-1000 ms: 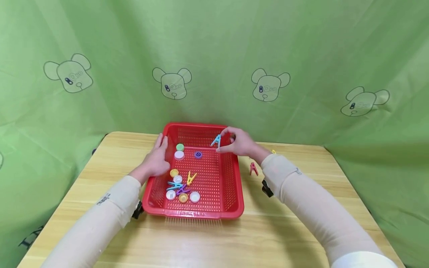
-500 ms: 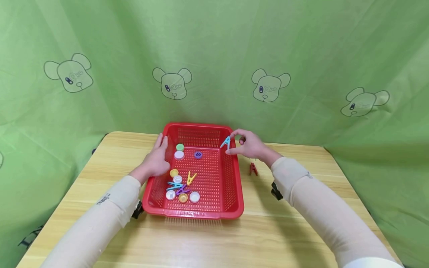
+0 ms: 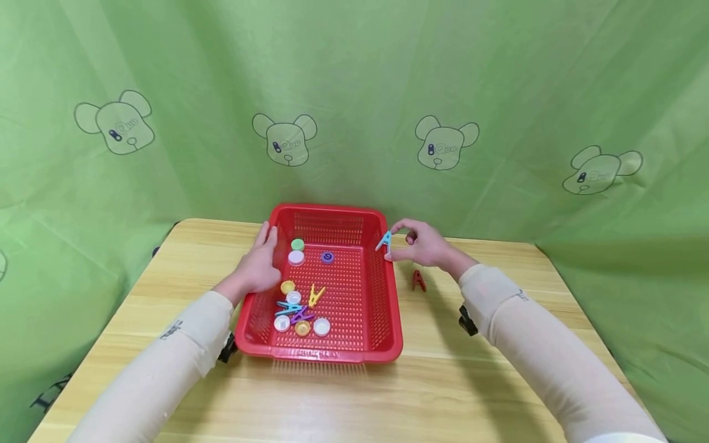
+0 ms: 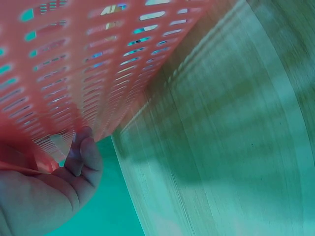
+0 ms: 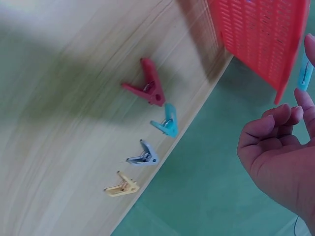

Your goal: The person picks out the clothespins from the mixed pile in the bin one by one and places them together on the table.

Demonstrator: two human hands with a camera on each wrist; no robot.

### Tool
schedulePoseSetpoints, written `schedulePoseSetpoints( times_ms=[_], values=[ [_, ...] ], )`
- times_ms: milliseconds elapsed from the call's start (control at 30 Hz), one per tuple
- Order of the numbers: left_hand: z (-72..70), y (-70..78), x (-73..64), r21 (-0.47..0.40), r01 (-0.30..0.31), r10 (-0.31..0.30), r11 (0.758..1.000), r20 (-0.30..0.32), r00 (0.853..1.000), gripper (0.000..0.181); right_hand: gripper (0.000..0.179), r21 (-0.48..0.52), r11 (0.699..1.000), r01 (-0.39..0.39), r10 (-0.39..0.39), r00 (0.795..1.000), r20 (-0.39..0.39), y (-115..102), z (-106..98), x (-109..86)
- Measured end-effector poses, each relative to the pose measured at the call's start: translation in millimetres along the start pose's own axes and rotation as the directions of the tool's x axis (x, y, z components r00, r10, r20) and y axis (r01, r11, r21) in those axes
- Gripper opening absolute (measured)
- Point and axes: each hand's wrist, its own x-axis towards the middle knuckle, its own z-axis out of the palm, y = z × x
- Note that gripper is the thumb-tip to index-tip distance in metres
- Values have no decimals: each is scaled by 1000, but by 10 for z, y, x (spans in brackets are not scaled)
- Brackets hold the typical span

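Observation:
My right hand [image 3: 429, 246] pinches a light blue clothespin [image 3: 384, 240] between thumb and index finger, over the right rim of a red plastic basket [image 3: 318, 354]. In the right wrist view the clothespin [image 5: 305, 73] shows only partly, at the edge; the other fingers are curled. My left hand [image 3: 257, 264] grips the basket's left rim, its fingers [image 4: 88, 155] bent under the rim against the outer wall. Inside the basket lie a yellow clothespin [image 3: 316, 295], a blue clothespin [image 3: 288, 307], a purple clothespin [image 3: 301, 314] and several round caps, among them a green cap [image 3: 298, 245].
Right of the basket on the wooden table [image 3: 487, 344] lies a red clothespin [image 3: 418, 280]. The right wrist view adds a turquoise clothespin [image 5: 167, 120], a grey-blue clothespin [image 5: 143, 155] and a pale yellow clothespin [image 5: 123, 186] near the table edge. Green cloth [image 3: 354, 74] hangs behind.
My right hand has carried the light blue clothespin rightward and slightly toward me, from over the basket's inside to its right rim. The left hand and the basket stay in place.

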Motion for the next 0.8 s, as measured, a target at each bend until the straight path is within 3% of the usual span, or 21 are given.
schedulePoseSetpoints(
  times_ms=[300, 800],
  values=[
    [19, -34, 24, -20, 22, -22, 1000, 3, 1000, 101, 51, 32, 999, 9, -9, 1000, 2, 170, -52, -67],
    [-14, 7, 15, 2, 5, -5, 1000, -3, 1000, 102, 51, 73, 997, 34, -35, 999, 16, 516, -193, -219]
  ],
)
